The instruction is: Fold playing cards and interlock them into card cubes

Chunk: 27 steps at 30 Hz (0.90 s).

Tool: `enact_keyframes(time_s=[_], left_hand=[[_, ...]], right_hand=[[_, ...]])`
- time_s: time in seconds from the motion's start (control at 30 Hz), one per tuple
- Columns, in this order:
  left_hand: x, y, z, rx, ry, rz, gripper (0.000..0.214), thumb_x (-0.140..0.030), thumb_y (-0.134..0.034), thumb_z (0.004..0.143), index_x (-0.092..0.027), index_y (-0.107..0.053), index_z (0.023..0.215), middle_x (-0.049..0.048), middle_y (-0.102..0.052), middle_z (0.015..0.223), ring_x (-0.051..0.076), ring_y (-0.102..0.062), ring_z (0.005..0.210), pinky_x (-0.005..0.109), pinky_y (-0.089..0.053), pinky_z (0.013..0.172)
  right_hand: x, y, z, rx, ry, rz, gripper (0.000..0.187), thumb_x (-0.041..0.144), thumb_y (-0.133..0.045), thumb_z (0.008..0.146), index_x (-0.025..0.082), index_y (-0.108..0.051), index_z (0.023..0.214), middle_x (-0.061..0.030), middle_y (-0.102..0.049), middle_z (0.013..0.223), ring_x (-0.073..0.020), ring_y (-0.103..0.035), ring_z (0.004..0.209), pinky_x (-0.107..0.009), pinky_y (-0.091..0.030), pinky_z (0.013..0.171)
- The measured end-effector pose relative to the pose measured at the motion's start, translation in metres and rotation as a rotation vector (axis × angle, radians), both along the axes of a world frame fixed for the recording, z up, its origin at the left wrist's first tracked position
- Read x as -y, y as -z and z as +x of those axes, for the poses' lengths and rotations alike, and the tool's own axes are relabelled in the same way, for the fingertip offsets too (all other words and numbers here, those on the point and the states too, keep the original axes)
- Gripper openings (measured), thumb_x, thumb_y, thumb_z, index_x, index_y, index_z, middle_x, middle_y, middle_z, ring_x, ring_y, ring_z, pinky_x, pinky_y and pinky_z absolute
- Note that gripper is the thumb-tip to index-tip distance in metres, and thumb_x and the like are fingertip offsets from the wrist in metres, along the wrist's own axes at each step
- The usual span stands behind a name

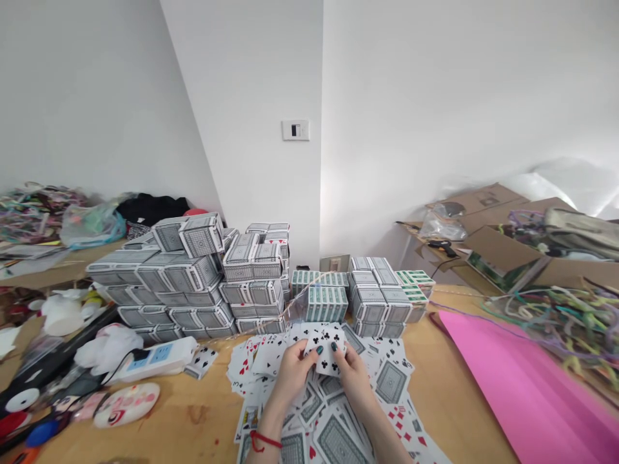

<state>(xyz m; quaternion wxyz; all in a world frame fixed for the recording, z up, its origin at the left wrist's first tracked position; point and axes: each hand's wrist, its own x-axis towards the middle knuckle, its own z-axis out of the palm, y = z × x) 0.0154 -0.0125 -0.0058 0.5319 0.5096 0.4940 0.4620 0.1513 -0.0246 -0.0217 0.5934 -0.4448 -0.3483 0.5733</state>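
My left hand (294, 370) and my right hand (355, 377) meet over a loose spread of playing cards. Between them are a few overlapping playing cards (327, 365) showing clubs, pinched under both thumbs. Beneath my wrists, the spread cards (391, 381) lie partly face up and partly face down, with grey patterned backs. Just beyond my fingers stand small green-and-white boxes (327, 303). How many cards I hold cannot be made out.
Stacked blocks made of folded cards (181, 277) rise at the left back, with another stack (380, 293) right of centre. A white power strip (162, 357) lies to the left. Pink paper (522, 380) and an open cardboard box (512, 251) are on the right.
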Motion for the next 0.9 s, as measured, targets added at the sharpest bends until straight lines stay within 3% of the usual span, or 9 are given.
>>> enact_keyframes(time_s=[0.13,0.43,0.57,0.77,0.9], left_hand=[[0.0,0.001,0.002,0.038,-0.044,-0.001,0.029,-0.042,-0.063,0.067,-0.013,-0.063,0.072,0.0012,-0.061,0.062,0.017,-0.056,0.064,0.025,-0.044,0.059],[0.001,-0.002,0.003,0.076,-0.003,-0.004,0.035,-0.041,-0.062,0.068,-0.013,-0.064,0.088,0.0039,-0.065,0.065,0.016,-0.058,0.06,0.025,-0.045,0.057],[0.002,-0.005,0.003,0.105,0.017,-0.054,0.037,-0.039,-0.064,0.066,-0.012,-0.066,0.091,0.0057,-0.067,0.068,0.017,-0.059,0.063,0.025,-0.046,0.058],[0.008,-0.014,0.001,0.368,0.064,-0.142,0.034,-0.038,-0.062,0.069,-0.012,-0.068,0.089,0.0087,-0.069,0.081,0.02,-0.062,0.071,0.03,-0.049,0.064],[0.008,-0.02,-0.002,0.412,0.14,-0.19,0.03,-0.035,-0.065,0.069,-0.011,-0.07,0.087,0.0109,-0.07,0.083,0.022,-0.063,0.078,0.031,-0.05,0.069]], right_hand=[[0.0,0.001,-0.001,0.011,-0.011,0.012,0.032,0.048,-0.07,0.06,0.019,-0.067,0.076,-0.0032,-0.068,0.073,-0.0222,-0.06,0.07,-0.03,-0.046,0.063],[-0.001,0.003,0.002,-0.011,-0.048,0.067,0.031,0.041,-0.066,0.069,0.02,-0.064,0.092,-0.0053,-0.068,0.09,-0.0242,-0.06,0.084,-0.033,-0.046,0.073],[-0.003,0.004,0.004,-0.025,-0.055,0.051,0.035,0.045,-0.066,0.068,0.019,-0.064,0.092,-0.0065,-0.069,0.087,-0.0251,-0.061,0.081,-0.034,-0.047,0.071],[-0.002,0.0,0.003,-0.125,-0.051,0.029,0.041,0.046,-0.069,0.063,0.018,-0.065,0.093,-0.0071,-0.07,0.08,-0.0258,-0.063,0.077,-0.034,-0.049,0.064],[-0.002,0.001,0.002,-0.162,-0.036,0.014,0.041,0.046,-0.071,0.06,0.018,-0.066,0.089,-0.0063,-0.07,0.073,-0.0246,-0.063,0.07,-0.033,-0.049,0.059]])
